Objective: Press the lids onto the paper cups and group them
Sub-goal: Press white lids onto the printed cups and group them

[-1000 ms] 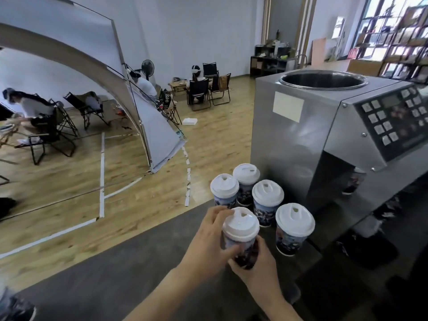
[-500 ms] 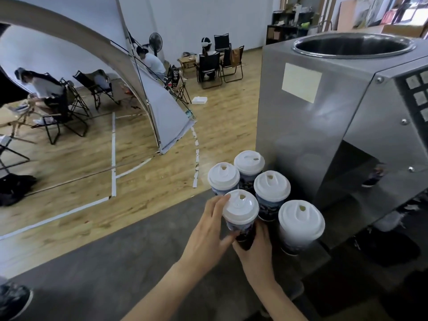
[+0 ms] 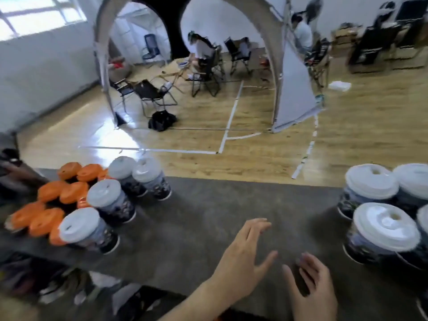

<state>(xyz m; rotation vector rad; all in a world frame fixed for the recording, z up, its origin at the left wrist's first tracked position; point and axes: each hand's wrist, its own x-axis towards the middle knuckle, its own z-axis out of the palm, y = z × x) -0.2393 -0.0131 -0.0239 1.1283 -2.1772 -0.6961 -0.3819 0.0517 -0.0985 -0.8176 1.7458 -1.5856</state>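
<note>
A: Where to find the left hand [image 3: 245, 258]?
B: Low in the middle, above the dark grey table [image 3: 208, 216]. Fingers [image 3: 257, 225] straight and spread apart, gripping nothing.
A: And the right hand [image 3: 312, 290]?
B: Just beside it, nearer the bottom edge. Loosely bent there, apart too, likewise holding nothing. Too blurred to tell whether touching the table or hovering.
A: Whereabouts of the lidded ones?
B: In two groups, well apart. At the right edge, a tight cluster of paper cups [image 3: 361, 242], upright, white lids [image 3: 384, 228] pressed on, partly cut off by the frame. On the left, four more white-lidded cups [image 3: 111, 207], upright, in a loose curved row.
A: Anything against that left row?
B: Orange-lidded cups [image 3: 69, 193], packed together, right up against its far-left side.
A: Beyond the table?
B: Wooden floor [image 3: 254, 158] with white tape lines, folding chairs [image 3: 152, 93], seated people [image 3: 201, 49], a pale arched frame [image 3: 102, 66].
</note>
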